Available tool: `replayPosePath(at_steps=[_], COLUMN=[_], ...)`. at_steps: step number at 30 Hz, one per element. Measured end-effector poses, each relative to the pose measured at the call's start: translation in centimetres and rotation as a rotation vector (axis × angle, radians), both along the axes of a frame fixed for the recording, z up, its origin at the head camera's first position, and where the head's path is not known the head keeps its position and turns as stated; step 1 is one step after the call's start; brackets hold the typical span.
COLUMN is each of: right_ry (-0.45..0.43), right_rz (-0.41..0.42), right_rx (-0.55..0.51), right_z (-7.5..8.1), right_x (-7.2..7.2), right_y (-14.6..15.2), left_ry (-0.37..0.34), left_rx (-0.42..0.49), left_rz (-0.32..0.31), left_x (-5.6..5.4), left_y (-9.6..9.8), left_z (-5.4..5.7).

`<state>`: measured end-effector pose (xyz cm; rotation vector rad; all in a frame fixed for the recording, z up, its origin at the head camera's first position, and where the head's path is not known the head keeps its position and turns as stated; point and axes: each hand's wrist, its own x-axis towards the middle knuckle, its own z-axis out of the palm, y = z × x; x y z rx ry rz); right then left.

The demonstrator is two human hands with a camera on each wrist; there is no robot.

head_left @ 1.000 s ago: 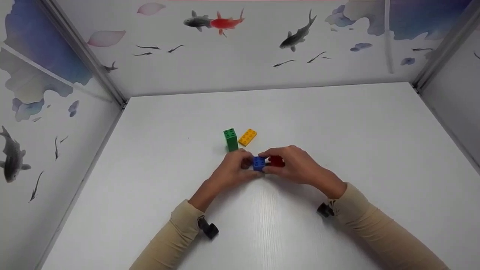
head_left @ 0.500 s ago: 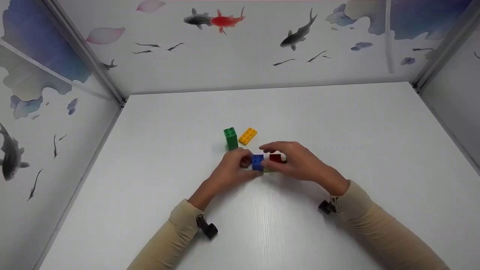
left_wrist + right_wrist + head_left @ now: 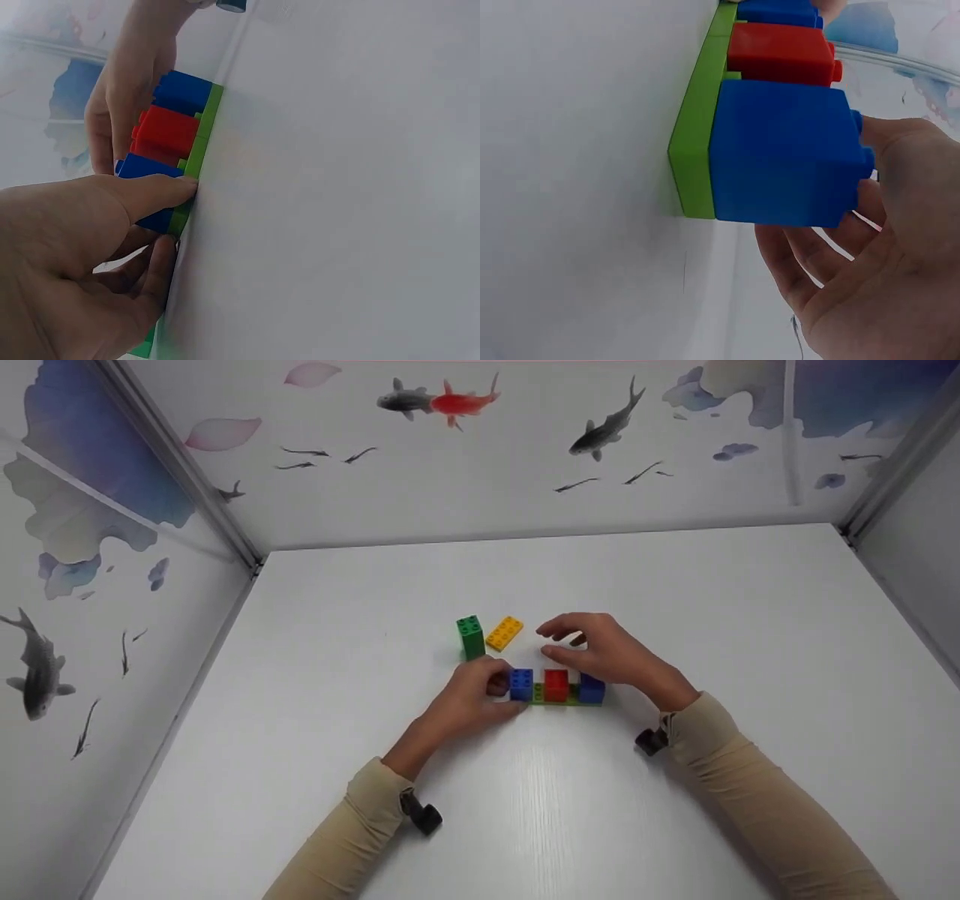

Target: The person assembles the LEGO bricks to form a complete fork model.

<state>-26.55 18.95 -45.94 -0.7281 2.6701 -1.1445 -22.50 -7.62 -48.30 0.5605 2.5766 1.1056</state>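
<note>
- Lifted off the row, the right hand (image 3: 611, 649) now sits farther from the person than in the earlier frame, where it curved about the red brick (image 3: 556, 685); that brick and the right blue brick (image 3: 592, 691) are now much easier to see.
- Little changed since then: the left hand (image 3: 474, 691), the tall dark green brick (image 3: 472, 639) and the yellow plate (image 3: 504, 634) keep much the same places.
- Left hand: grasping the row's left end, thumb across the near side of the left blue brick (image 3: 520, 685) and fingers curled round its far side, probably to steady the row.
- Right hand: released, fingers loosely bent, thumb apart, holding nothing. It partly hides the right blue brick's top, perhaps kept close for another touch.
- Blue, red and blue bricks stand upright with gaps between them on a long light green base (image 3: 697, 127), flat on the white table (image 3: 525, 817); the spacing looks deliberate.
- Beyond the left hand, the dark green brick stands upright beside the flat yellow plate, both seemingly set aside within reach.
</note>
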Motion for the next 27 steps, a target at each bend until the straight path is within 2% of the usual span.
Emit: replayPosePath(at_steps=[6, 12, 17, 23, 27], right_ry=[-0.051, -0.063, -0.058, -0.051, -0.035], right_rz=[0.019, 0.076, 0.128, 0.194, 0.171], right_rx=[0.070, 0.172, 0.234, 0.316, 0.355], right_z=[0.5, 0.9, 0.9, 1.0, 1.0], right_x=[-2.1, -3.8, -4.7, -5.1, -5.2], right_y=[-1.0, -2.2, -3.3, -4.4, -4.7], left_ry=[0.002, 0.006, 0.018, 0.013, 0.009], left_rx=[0.046, 0.044, 0.046, 0.055, 0.056], left_rz=[0.004, -0.003, -0.008, -0.007, -0.004], left_x=[-0.3, -0.4, -0.4, -0.4, -0.4], left_y=[-0.4, -0.5, -0.5, -0.6, -0.7], left_z=[-0.1, -0.1, -0.2, -0.2, -0.2])
